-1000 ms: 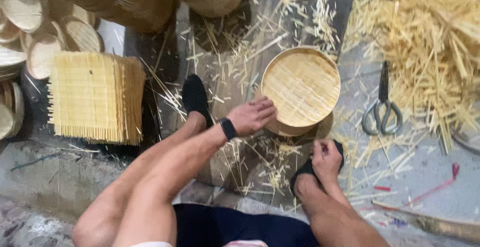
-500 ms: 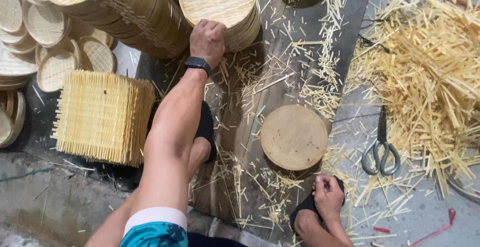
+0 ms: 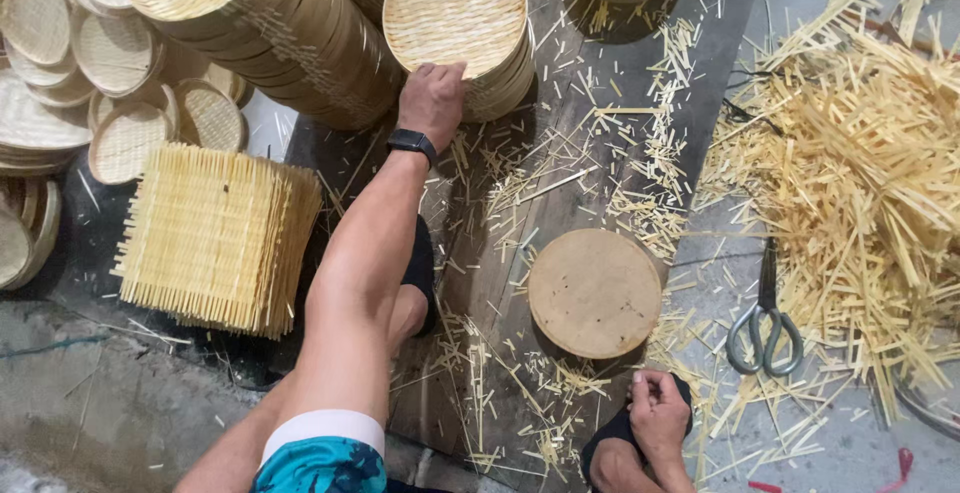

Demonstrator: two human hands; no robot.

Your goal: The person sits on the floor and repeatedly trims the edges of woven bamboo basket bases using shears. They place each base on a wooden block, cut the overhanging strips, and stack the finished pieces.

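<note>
Woven bamboo tray (image 3: 455, 13) looks matt; round wooden block (image 3: 594, 293) smooth; scissors (image 3: 765, 321) metal.

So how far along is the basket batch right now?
Done: finished round trays stacked. In hand: left hand grips the front stack's rim; the round wooden block sits bare. Left: a pile of square woven mats untrimmed, scissors idle.

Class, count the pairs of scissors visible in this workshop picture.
1. The scissors lie on the floor right of the round wooden disc; others may hide under the bamboo strips.
</note>
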